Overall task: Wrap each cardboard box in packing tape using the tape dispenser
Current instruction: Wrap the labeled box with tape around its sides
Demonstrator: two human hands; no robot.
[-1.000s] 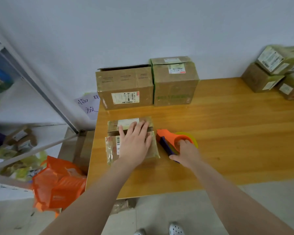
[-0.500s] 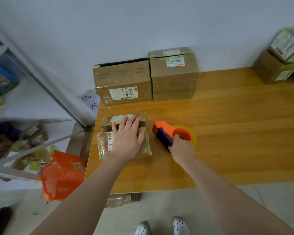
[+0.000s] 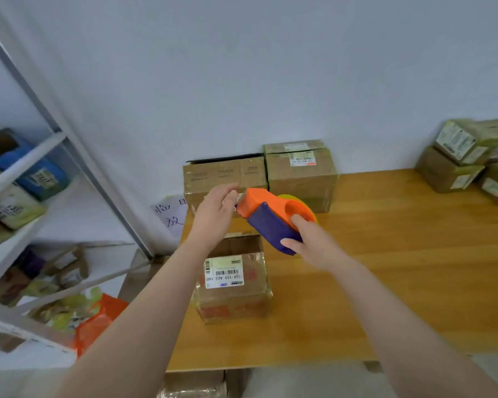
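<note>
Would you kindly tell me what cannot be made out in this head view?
- Left hand: blurred and covering the mouth of the dispenser; whether it pinches tape is unclear.
- Tape roll: only a yellow rim shows behind the dispenser and right hand.
- Box: its far corners sit behind the left wrist and the dispenser.
- Stacked boxes: blurred, cut by the right frame edge, labels unreadable.

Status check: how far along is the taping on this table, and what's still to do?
Done: the small box looks glossy with tape on its near half; its far flap is bare cardboard. In hand: the right hand grips the tape dispenser above it, and the left hand reaches the dispenser's front, likely for the tape end. Left: finishing this box, then the open-topped box behind it.
</note>
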